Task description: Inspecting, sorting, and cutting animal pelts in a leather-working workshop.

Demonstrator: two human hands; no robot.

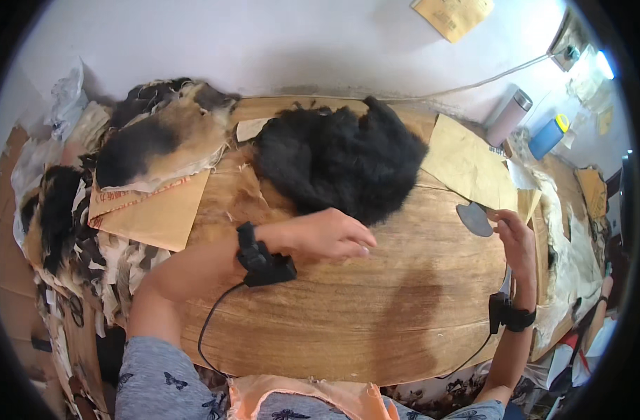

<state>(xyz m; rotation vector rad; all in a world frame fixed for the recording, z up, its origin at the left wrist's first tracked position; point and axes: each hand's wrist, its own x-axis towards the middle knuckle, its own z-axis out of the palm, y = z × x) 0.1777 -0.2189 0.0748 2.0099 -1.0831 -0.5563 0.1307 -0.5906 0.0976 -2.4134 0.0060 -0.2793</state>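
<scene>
Black fur [341, 157] lies in a fluffy heap on the wooden table [320, 308]. Just in front of its near edge hovers my left hand [330, 234], fingers loosely bent and pointing right, with nothing visible in them. At the right, my right hand [516, 238] pinches the edge of a dark grey, rounded flat blade [475, 220]. The blade sits beside the near corner of a tan paper sheet [470, 164]. A black wrist device with a cable is strapped to each of my wrists.
Patchy brown, black and white pelts [152, 140] pile up at the left, with a tan envelope [159, 210] among them. Behind the paper stand a pink flask [510, 115] and a blue bottle [547, 138]. Pale hide [568, 259] covers the right side. Another person's arm [600, 308] shows at far right.
</scene>
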